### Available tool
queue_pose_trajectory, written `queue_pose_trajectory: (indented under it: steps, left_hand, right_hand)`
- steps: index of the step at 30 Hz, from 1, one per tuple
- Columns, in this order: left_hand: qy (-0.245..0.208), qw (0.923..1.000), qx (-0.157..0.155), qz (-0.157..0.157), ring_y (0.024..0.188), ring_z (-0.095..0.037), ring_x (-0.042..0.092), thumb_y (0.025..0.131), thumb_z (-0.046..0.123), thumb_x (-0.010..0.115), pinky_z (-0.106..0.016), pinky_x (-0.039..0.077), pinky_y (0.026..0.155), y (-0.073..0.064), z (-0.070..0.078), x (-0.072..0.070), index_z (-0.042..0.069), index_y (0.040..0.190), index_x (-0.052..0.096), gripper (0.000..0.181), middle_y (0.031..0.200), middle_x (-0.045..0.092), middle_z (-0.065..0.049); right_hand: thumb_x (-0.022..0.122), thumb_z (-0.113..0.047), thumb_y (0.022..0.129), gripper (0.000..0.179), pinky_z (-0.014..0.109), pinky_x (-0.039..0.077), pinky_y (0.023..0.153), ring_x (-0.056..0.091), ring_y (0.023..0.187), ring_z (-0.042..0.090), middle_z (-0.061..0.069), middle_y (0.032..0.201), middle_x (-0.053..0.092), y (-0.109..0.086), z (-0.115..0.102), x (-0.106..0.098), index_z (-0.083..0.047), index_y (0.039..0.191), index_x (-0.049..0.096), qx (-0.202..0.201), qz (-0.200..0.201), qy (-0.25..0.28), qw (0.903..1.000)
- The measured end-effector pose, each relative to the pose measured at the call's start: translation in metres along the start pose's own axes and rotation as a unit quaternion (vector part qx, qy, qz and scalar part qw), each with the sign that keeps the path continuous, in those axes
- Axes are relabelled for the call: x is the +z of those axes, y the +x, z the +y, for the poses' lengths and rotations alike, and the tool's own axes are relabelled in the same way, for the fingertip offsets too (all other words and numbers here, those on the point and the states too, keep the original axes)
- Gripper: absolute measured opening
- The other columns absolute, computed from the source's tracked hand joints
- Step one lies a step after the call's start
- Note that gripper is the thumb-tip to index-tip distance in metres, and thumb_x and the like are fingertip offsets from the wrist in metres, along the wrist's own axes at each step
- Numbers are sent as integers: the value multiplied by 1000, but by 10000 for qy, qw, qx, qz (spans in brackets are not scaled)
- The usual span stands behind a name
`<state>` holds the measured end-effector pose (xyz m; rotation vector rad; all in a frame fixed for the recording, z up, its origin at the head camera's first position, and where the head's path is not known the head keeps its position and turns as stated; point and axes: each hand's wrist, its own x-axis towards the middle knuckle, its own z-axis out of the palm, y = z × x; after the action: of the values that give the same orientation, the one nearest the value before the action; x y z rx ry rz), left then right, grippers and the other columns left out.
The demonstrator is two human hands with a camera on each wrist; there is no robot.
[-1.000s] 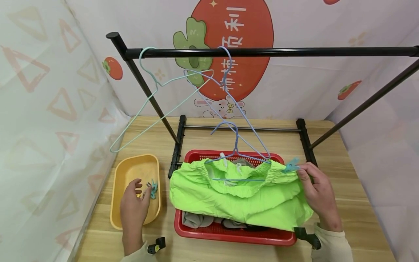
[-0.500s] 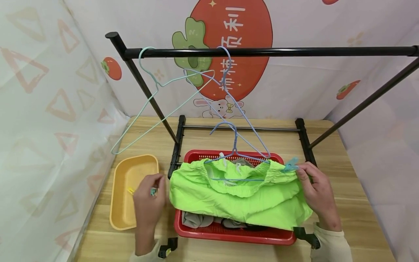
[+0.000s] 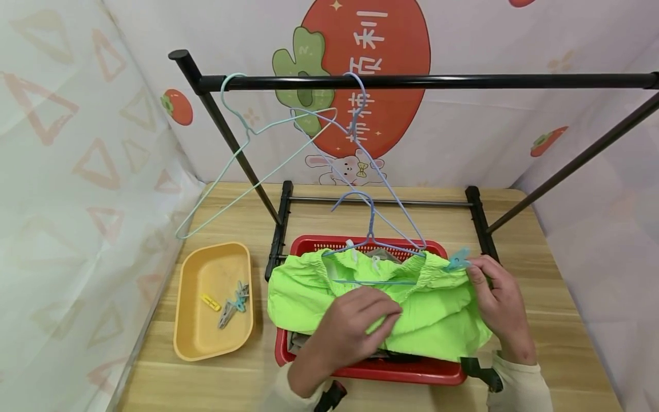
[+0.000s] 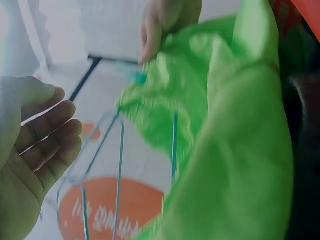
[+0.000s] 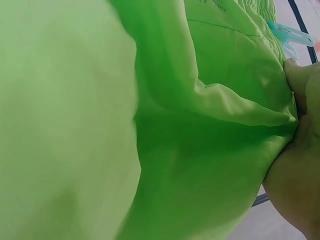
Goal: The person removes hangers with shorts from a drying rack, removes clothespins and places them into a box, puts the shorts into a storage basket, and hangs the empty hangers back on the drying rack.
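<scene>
Bright green shorts (image 3: 298, 297) with a gathered elastic waist lie over a red basket (image 3: 401, 375). A blue wire hanger (image 3: 370, 229) sits inside the waist opening, its hook standing free. My right hand (image 3: 499, 303) pinches the shorts at the right end of the waistband, beside a teal clothespin (image 3: 458, 260) clipped there. My left hand (image 3: 355, 326) is over the front of the shorts. In the left wrist view its fingers (image 4: 50, 130) are loosely bent and hold nothing.
A yellow tray (image 3: 187, 320) at the left contains several clothespins (image 3: 226, 315). Two wire hangers, one mint (image 3: 206, 197) and one blue (image 3: 381, 171), hang from the rack's black bar (image 3: 463, 82). More clothes (image 3: 296, 341) lie in the basket under the shorts.
My left hand has left the yellow tray and moved right, over the shorts; the clothespins there are now uncovered. My right hand stays in place on the waistband.
</scene>
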<state>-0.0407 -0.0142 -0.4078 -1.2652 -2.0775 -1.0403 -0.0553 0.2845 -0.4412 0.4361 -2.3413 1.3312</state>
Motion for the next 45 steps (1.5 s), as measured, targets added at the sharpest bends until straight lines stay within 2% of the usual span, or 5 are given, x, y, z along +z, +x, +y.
queue_pose_trajectory:
  steps: [13, 20, 29, 35, 45]
  left_hand:
    - [823, 9959, 2, -387, 104, -12, 64, 99, 16, 67, -16, 42, 101, 57, -1, 40, 11, 109, 77, 15, 108, 69, -1]
    - [1732, 9803, 119, -944, 118, -17, 60, 105, 28, 57, -25, 34, 113, 79, -3, 56, 12, 127, 73, 30, 121, 67, -3]
    - [1502, 9805, -225, -1245, 118, -15, 63, 109, 26, 51, -23, 37, 110, 87, -2, 70, 12, 133, 67, 33, 127, 66, -3]
    - [1189, 9843, -635, -1143, 103, -15, 67, 106, 23, 57, -16, 51, 84, 87, -3, 67, 14, 127, 70, 27, 135, 60, -11]
    - [1241, 9817, -643, -1292, 112, -10, 66, 108, 24, 56, -17, 41, 104, 87, -4, 63, 12, 124, 69, 24, 119, 71, 2]
  right_hand:
    - [56, 18, 96, 17, 14, 44, 85, 59, 93, 6, 6, 97, 66, 0, -7, 7, 8, 99, 70, -320, 69, -66, 9994]
    - [57, 19, 95, 18, 16, 43, 80, 57, 87, 6, 10, 89, 63, 1, -6, 9, 6, 94, 70, -588, 236, -72, 9980]
    - [59, 11, 99, 11, 14, 42, 81, 55, 89, 4, 7, 93, 63, -3, -9, 8, 9, 97, 69, -641, 298, -172, 9973]
    - [58, 15, 97, 12, 15, 42, 85, 57, 92, 5, 8, 93, 64, -4, -8, 10, 9, 95, 69, -588, 306, -71, 9978]
    - [58, 18, 95, 14, 16, 43, 87, 59, 96, 5, 14, 93, 66, -3, -10, 10, 9, 94, 68, -588, 271, 9, 9979]
